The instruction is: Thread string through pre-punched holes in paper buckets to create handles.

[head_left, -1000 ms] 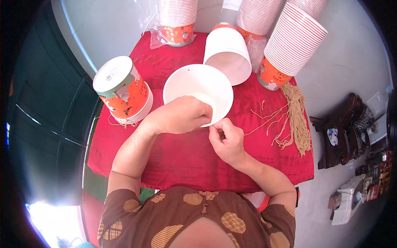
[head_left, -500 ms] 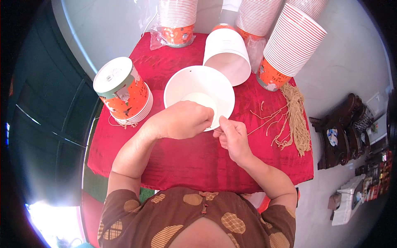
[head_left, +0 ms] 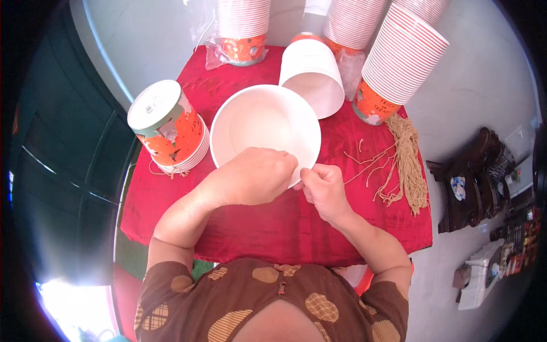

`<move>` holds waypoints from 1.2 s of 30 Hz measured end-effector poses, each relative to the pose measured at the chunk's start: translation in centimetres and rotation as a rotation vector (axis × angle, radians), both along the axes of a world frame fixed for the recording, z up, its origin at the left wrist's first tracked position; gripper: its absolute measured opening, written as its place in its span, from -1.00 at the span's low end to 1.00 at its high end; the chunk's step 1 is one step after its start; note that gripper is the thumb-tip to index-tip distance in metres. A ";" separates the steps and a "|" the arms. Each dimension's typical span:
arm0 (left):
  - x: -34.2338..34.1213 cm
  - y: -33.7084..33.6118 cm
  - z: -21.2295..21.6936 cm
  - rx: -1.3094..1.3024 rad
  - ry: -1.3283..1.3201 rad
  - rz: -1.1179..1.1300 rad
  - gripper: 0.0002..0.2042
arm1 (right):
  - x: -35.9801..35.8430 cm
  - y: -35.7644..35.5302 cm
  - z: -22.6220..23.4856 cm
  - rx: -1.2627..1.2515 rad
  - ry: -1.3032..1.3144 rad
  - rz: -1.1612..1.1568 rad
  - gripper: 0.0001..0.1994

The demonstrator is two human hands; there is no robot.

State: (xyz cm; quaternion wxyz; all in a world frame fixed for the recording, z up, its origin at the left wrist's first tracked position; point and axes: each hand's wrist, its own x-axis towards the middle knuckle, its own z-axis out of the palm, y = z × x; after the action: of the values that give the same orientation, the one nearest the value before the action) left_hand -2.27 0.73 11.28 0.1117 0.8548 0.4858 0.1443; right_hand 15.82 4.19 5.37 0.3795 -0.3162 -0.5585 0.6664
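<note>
A white-lined paper bucket [head_left: 259, 114] is tipped with its mouth toward me. My left hand [head_left: 259, 175] lies across its near rim, closed, with the fingertips hidden at the inner right side; what they hold cannot be seen. At the near right of the rim, my right hand [head_left: 326, 191] pinches the edge between thumb and bent fingers. Thin strands of tan twine [head_left: 370, 165] run from a twine bundle [head_left: 409, 165] toward my right hand. Whether one is between its fingers cannot be made out.
An upside-down stack of orange printed buckets [head_left: 171, 137] stands at left, twine by its rims. White buckets [head_left: 312, 68] lie on their side behind. Tall bucket stacks [head_left: 404, 54] rise at the back right, another stack [head_left: 242, 28] further left. Red cloth [head_left: 256, 233] covers the table.
The bucket has turned so its mouth faces me more and its inside bottom shows more. My left hand has lowered slightly and shifted along the rim. The right hand has barely moved.
</note>
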 end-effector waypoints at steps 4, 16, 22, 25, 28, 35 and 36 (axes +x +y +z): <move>0.1 0.6 -1.0 0.098 0.066 0.071 -0.87 | 0.1 2.0 -2.0 0.009 -0.049 0.105 -0.75; 1.2 3.0 -6.3 0.164 0.088 0.218 -0.84 | -0.7 4.8 -4.4 0.080 -0.172 0.106 -0.75; 2.2 3.5 -8.0 0.145 0.096 0.258 -0.86 | -0.2 5.9 -6.2 0.097 -0.290 0.082 -0.73; 2.5 3.6 -9.0 0.167 0.115 0.236 -0.87 | 0.1 6.6 -6.6 0.183 -0.534 0.066 -0.68; 2.6 3.8 -9.7 0.129 0.108 0.232 -0.87 | 0.4 6.2 -5.4 0.470 -0.827 -0.012 -0.61; 3.1 3.8 -10.0 0.081 0.092 0.174 -0.87 | 0.4 5.0 -4.0 0.762 -1.121 -0.144 -0.61; 3.1 3.8 -10.0 0.082 0.064 0.177 -0.87 | 0.4 5.1 -4.1 0.773 -1.135 -0.147 -0.61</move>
State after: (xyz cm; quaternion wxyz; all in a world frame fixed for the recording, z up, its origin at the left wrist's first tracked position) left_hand 0.82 4.53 1.23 0.0477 0.8165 0.5565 0.1463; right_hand 16.22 9.29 1.31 0.1581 -0.4952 -0.8453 0.1236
